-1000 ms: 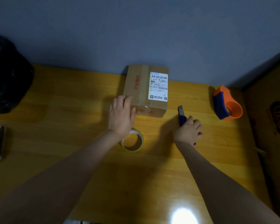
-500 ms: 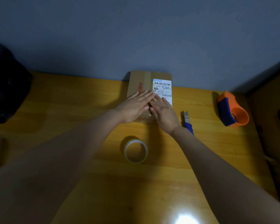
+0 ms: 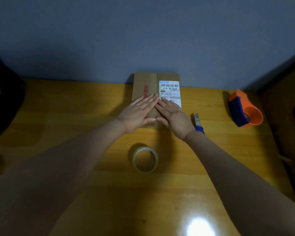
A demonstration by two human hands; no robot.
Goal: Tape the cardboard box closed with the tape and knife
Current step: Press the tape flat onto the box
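A small cardboard box point(image 3: 147, 82) with a white shipping label point(image 3: 169, 89) stands against the wall on the wooden table point(image 3: 66, 116). My left hand point(image 3: 137, 113) and my right hand point(image 3: 173, 115) lie flat on the box's top, fingers stretched out, fingertips meeting over a tape strip along the middle seam. Both hands hold nothing. A roll of clear tape point(image 3: 145, 159) lies flat on the table in front of the box. The blue-handled knife point(image 3: 198, 122) lies on the table just right of my right wrist, partly hidden by it.
An orange and blue tape dispenser point(image 3: 244, 109) sits at the right of the table. A black bag point(image 3: 3, 97) fills the left edge. A dark wooden panel point(image 3: 288, 116) borders the table on the right. The grey wall point(image 3: 143, 40) rises right behind the box.
My right hand left the knife and my left hand rose from the box's near left corner; both now press flat on the box top. The view has tilted slightly.
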